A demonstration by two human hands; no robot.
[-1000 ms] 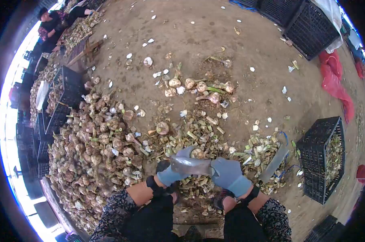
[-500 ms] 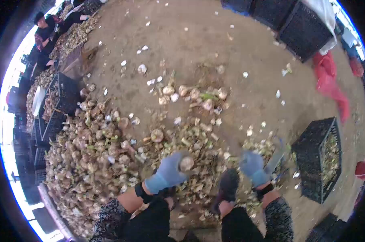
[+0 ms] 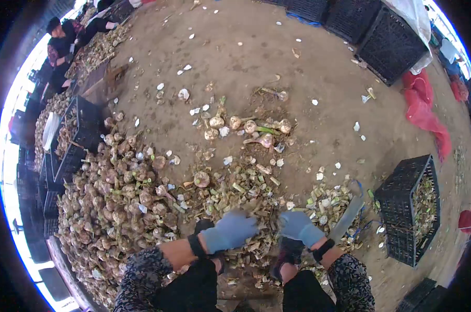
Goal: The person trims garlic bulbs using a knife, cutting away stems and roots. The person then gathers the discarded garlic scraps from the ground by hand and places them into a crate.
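My left hand [image 3: 230,230], in a blue-grey glove, is over the loose stem cuttings [image 3: 251,190] between my feet; its fingers are smeared by motion, and no bulb shows in it. My right hand [image 3: 299,227], gloved too, is a short way to the right with its fingers curled; what it grips is hidden. A big heap of garlic bulbs [image 3: 116,203] lies to the left. Beyond the cuttings, several bulbs with stems [image 3: 250,126] rest on the floor, and a single bulb [image 3: 201,179] sits nearer. Right of my right hand lies a long grey flat strip [image 3: 347,218].
A black crate [image 3: 399,210] with trimmings stands at the right. Stacked black crates [image 3: 391,44] and a red net bag [image 3: 425,112] are at the upper right. More crates [image 3: 90,122] stand behind the heap. Another person [image 3: 61,44] sits at the upper left.
The bulb seen in my left hand half a second ago no longer shows there. My right hand has moved left, closer to my left. The metal blade seen between them earlier is out of sight.
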